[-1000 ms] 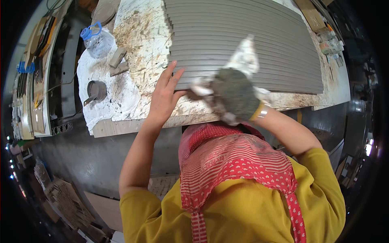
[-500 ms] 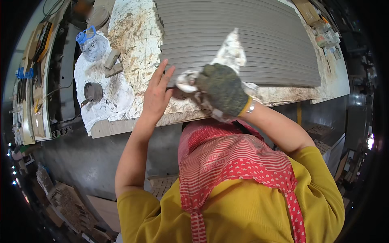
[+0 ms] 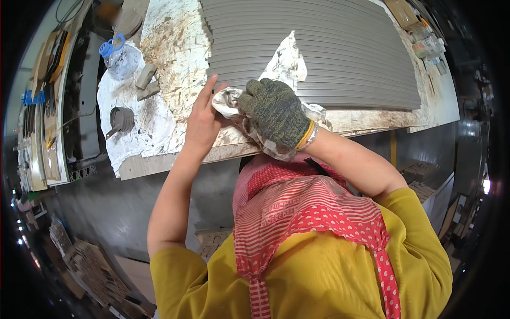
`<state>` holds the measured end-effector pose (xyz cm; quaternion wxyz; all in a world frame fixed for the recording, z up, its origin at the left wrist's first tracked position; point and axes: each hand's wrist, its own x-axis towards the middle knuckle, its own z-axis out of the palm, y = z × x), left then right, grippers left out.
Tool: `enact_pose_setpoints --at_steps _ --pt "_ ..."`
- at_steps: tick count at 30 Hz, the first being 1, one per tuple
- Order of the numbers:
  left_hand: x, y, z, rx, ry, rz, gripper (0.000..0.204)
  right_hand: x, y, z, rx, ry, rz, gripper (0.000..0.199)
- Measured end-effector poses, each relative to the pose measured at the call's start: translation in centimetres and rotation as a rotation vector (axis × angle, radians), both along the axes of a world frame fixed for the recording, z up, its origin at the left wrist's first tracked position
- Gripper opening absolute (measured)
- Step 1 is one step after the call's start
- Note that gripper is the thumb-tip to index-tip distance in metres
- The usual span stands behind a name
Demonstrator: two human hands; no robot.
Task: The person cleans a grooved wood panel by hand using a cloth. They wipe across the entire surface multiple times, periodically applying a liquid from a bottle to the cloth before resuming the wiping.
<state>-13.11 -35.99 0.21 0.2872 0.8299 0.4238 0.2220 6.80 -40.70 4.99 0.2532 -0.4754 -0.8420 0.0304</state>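
Observation:
My right hand [image 3: 275, 112], in a dark green knit glove with a yellow cuff, is closed round a crumpled white stained rag [image 3: 284, 61]. It presses the rag over the near left edge of a row of long grey grooved strips [image 3: 340, 53]. My bare left hand [image 3: 202, 127] has its fingers stretched out beside the strips' left ends. Part of the rag lies against or in front of its fingertips, so whether they touch the strips cannot be told.
Left on the stained white table [image 3: 172, 64] lies a white cloth [image 3: 151, 125], bearing a dark round tin [image 3: 123, 120], two grey blocks [image 3: 146, 76] and a clear jug with a blue handle [image 3: 123, 61]. Bottles [image 3: 429, 49] stand at the far right. The table's near edge runs before me.
My right hand and the rag have moved left along the near strips, up to my left hand. My left hand has shifted slightly left, its fingers still stretched out.

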Motion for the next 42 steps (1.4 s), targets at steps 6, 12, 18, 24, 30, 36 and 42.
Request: enact_pose_setpoints --at_steps 6,12,18,24,30,36,42 --pt "-0.7 -0.6 0.3 0.108 0.077 0.0 0.066 13.6 -6.5 0.1 -0.079 -0.262 -0.436 0.03" --pt "0.2 -0.4 0.8 0.061 -0.037 -0.032 0.069 29.4 -15.5 -0.9 -0.121 -0.293 -0.82 0.046" --pt "0.1 -0.3 -0.2 0.053 -0.049 0.034 0.062 11.4 -6.0 -1.3 0.039 -0.114 -0.248 0.01" --pt "-0.3 -0.6 -0.8 0.069 -0.039 0.038 0.059 9.3 -3.5 1.1 -0.12 -0.136 -0.085 0.011" --pt "0.2 -0.6 -0.5 0.078 -0.006 0.041 0.063 27.9 -11.8 -0.4 0.103 -0.295 -0.463 0.024" --pt "0.8 -0.3 1.1 0.068 0.096 0.026 0.061 41.0 -18.6 1.9 -0.174 -0.195 -0.977 0.028" --pt "2.2 -1.0 2.1 0.103 0.218 0.019 0.063 35.4 -15.3 0.9 -0.101 -0.243 -0.603 0.029"
